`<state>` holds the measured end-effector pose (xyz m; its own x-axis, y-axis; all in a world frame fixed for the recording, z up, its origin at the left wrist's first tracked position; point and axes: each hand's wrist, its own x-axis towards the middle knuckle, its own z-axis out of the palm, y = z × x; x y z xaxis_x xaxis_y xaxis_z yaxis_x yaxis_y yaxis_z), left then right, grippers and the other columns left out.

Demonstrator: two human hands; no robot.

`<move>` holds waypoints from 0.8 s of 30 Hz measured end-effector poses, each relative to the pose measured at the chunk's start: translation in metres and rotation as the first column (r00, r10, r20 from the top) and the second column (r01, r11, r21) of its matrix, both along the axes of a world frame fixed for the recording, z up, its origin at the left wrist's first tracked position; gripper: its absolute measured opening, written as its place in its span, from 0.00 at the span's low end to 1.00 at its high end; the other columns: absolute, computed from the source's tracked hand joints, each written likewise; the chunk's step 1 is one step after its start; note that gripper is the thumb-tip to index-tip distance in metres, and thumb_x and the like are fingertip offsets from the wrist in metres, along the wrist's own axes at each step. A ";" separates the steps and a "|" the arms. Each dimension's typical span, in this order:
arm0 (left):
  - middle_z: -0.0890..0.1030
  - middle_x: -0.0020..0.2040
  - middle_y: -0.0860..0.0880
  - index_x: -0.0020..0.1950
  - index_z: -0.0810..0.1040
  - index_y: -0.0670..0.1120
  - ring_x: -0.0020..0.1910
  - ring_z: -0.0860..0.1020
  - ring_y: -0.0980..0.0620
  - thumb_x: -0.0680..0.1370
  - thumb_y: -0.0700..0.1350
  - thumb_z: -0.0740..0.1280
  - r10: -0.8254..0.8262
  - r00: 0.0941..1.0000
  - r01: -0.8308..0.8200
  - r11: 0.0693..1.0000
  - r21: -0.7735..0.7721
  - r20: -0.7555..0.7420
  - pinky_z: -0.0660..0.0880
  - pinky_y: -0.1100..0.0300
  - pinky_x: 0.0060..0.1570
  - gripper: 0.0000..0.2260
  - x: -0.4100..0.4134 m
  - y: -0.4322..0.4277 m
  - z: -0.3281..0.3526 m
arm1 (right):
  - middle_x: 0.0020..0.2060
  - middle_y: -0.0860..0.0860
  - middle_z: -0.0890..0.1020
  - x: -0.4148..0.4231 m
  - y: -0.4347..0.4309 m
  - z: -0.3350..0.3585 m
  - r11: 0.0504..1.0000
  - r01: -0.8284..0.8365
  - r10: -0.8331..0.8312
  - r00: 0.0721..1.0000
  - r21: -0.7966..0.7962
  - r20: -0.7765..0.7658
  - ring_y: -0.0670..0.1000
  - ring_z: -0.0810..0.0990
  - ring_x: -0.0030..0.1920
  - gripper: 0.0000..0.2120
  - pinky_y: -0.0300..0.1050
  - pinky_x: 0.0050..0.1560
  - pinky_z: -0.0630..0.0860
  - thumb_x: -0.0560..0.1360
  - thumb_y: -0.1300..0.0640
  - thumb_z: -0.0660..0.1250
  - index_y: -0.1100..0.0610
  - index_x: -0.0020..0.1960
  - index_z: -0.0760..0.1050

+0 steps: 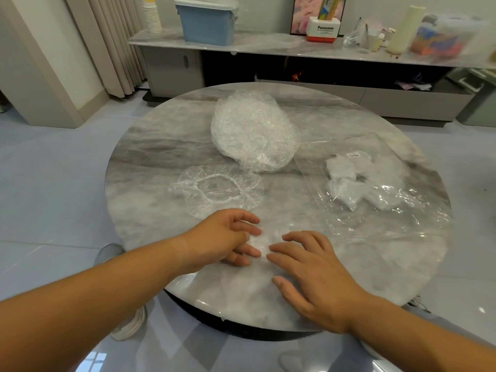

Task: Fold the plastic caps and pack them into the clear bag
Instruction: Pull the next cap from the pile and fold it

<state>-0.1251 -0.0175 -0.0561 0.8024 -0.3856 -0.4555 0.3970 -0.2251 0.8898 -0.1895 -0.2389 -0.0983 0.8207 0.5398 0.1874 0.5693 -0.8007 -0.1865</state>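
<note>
Take the round marble table (pixel 150 146) as a clock face, with 6 o'clock at the edge nearest you. Both your hands work at 6 o'clock, well in from the rim.

Between them lies a small folded cap (pixel 261 241), a crumpled white wad flat on the marble. Your left hand (pixel 228 237) comes in from 7 o'clock. Its fingers are curled, with their tips at the wad's left edge and the thumb tucked low beside it. I cannot tell whether that hand really pinches the plastic or only touches it. Your right hand (pixel 314 272) comes in from 5 o'clock, palm down and spread wide. Its fingers are nearly straight, and the tips of two of them press on the wad's right edge while the thumb rests on the tabletop.

Just beyond your left hand, toward 9 o'clock, one open cap (pixel 217 191) lies flat with its elastic ring facing up. At 12 o'clock sits the pile of caps (pixel 252 130), a puffed heap of clear crinkled plastic whose near edge almost reaches the open cap.

The clear bag (pixel 375 224) lies flat at 3 o'clock, running out to the table's rim. Inside it are several packed caps (pixel 346 181), white bundles lying close together, and a small white label (pixel 353 154) shows toward its far end.

Past the table, at 12 o'clock, a low cabinet (pixel 171 73) carries a blue storage box (pixel 208 25) and a stack of paper cups (pixel 151 17).
</note>
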 end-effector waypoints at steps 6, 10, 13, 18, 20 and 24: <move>0.82 0.48 0.52 0.53 0.81 0.52 0.41 0.80 0.59 0.70 0.49 0.79 -0.170 0.893 -0.022 0.908 0.418 0.416 0.80 0.59 0.49 0.14 0.017 -0.002 -0.012 | 0.65 0.40 0.78 -0.007 -0.003 0.000 0.999 -0.041 0.041 0.997 0.008 -0.069 0.50 0.68 0.71 0.20 0.49 0.72 0.58 0.81 0.41 0.58 0.48 0.66 0.78; 0.80 0.50 0.56 0.61 0.78 0.52 0.48 0.78 0.59 0.69 0.56 0.79 -0.413 0.840 0.120 0.774 0.622 0.352 0.77 0.60 0.54 0.23 0.020 -0.016 -0.006 | 0.67 0.38 0.77 -0.008 -0.011 0.003 0.992 -0.120 0.126 0.984 0.049 -0.127 0.49 0.65 0.74 0.19 0.50 0.73 0.59 0.82 0.42 0.57 0.48 0.66 0.77; 0.81 0.46 0.55 0.60 0.79 0.51 0.44 0.79 0.58 0.70 0.55 0.79 -0.468 0.837 0.180 0.725 0.665 0.284 0.76 0.63 0.48 0.21 0.023 -0.024 -0.004 | 0.68 0.38 0.76 -0.009 -0.017 0.002 0.987 -0.144 0.153 0.978 0.065 -0.145 0.48 0.64 0.76 0.19 0.53 0.72 0.61 0.82 0.42 0.58 0.49 0.68 0.77; 0.79 0.34 0.56 0.49 0.83 0.47 0.34 0.76 0.59 0.71 0.51 0.79 -0.354 0.910 0.180 0.805 0.565 0.215 0.73 0.64 0.39 0.12 0.025 -0.025 -0.009 | 0.69 0.41 0.76 -0.010 -0.024 0.002 0.968 -0.105 0.136 0.983 0.229 -0.123 0.50 0.63 0.77 0.18 0.56 0.72 0.64 0.79 0.46 0.63 0.51 0.66 0.79; 0.81 0.36 0.52 0.47 0.84 0.45 0.36 0.78 0.56 0.71 0.48 0.79 -0.257 0.946 0.135 0.867 0.479 0.198 0.76 0.62 0.42 0.10 0.026 -0.022 -0.012 | 0.72 0.44 0.74 -0.010 -0.025 0.004 0.950 -0.049 0.078 0.993 0.310 -0.083 0.52 0.64 0.77 0.16 0.55 0.73 0.65 0.79 0.47 0.65 0.51 0.64 0.79; 0.84 0.41 0.46 0.49 0.81 0.41 0.38 0.81 0.52 0.73 0.43 0.77 -0.019 0.995 -0.006 0.968 0.251 0.097 0.78 0.57 0.44 0.09 0.025 -0.016 -0.012 | 0.74 0.37 0.65 -0.006 -0.018 0.012 0.790 0.305 -0.129 0.931 0.531 -0.343 0.42 0.60 0.77 0.16 0.37 0.72 0.59 0.75 0.38 0.64 0.37 0.61 0.79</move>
<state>-0.1005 -0.0338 -0.0685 0.8458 -0.2747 -0.4574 0.3081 -0.4486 0.8390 -0.1952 -0.2568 -0.0859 0.9663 0.2088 0.1507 0.2478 -0.5945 -0.7650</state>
